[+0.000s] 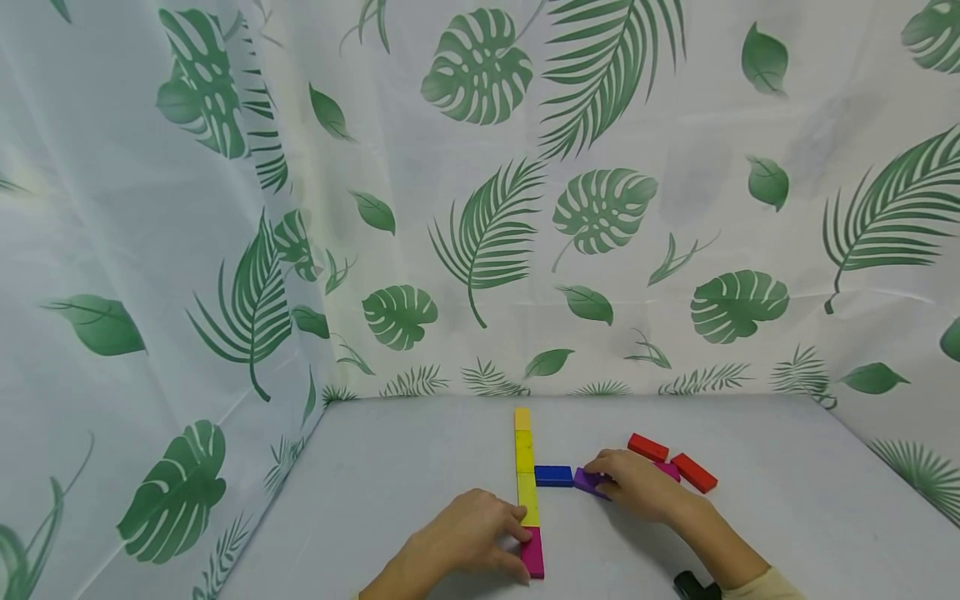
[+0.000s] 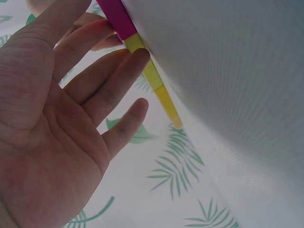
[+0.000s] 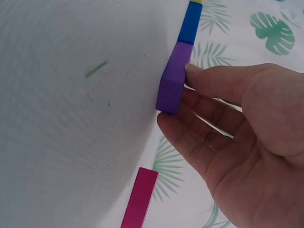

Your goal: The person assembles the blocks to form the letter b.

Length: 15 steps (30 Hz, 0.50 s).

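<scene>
1. On the grey surface (image 1: 390,475), the right hand (image 1: 637,485) pinches a purple block (image 3: 172,80) just beside a blue block (image 1: 553,476).
2. Left hand (image 1: 468,533), fingers straight, touches the magenta block (image 1: 532,552) ending the yellow row (image 1: 525,467).
3. 2 red blocks (image 1: 671,460) lie behind.

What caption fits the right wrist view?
Right hand pinches purple block lying end-to-end with blue block on grey table.

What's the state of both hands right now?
Left hand: open, straight fingers resting against the yellow block and the pink block.
Right hand: pinching the purple block, which lies on the table.
</scene>
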Available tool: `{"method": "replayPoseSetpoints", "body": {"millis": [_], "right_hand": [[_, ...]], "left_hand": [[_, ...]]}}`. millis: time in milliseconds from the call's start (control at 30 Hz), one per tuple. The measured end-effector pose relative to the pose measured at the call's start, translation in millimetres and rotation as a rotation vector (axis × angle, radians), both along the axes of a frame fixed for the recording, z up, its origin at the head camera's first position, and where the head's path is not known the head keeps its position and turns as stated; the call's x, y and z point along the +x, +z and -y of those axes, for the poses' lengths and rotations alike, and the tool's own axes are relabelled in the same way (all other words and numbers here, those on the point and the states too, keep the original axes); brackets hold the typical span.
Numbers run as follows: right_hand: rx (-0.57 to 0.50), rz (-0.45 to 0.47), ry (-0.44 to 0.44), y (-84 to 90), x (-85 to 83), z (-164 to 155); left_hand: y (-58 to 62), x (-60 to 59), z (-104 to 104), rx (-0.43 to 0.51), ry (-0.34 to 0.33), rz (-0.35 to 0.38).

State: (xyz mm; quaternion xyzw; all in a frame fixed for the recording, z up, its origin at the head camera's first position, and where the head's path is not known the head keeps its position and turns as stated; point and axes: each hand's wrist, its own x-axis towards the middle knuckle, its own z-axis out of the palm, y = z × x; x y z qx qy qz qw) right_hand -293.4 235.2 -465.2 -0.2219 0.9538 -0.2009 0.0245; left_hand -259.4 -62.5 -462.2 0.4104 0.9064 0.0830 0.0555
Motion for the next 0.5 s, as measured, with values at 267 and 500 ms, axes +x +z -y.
{"method": "replayPoseSetpoints", "body": {"millis": [267, 500], "right_hand": [[0.004, 0.002, 0.009, -1.6, -1.7, -1.7], [-0.004, 0.005, 0.019, -1.3, -0.7, -3.1]], "left_hand": [[0.2, -0.6, -0.5, -0.006, 0.017, 0.016], [0.4, -0.3, -1.4, -0.013, 0.033, 0.035]]}}
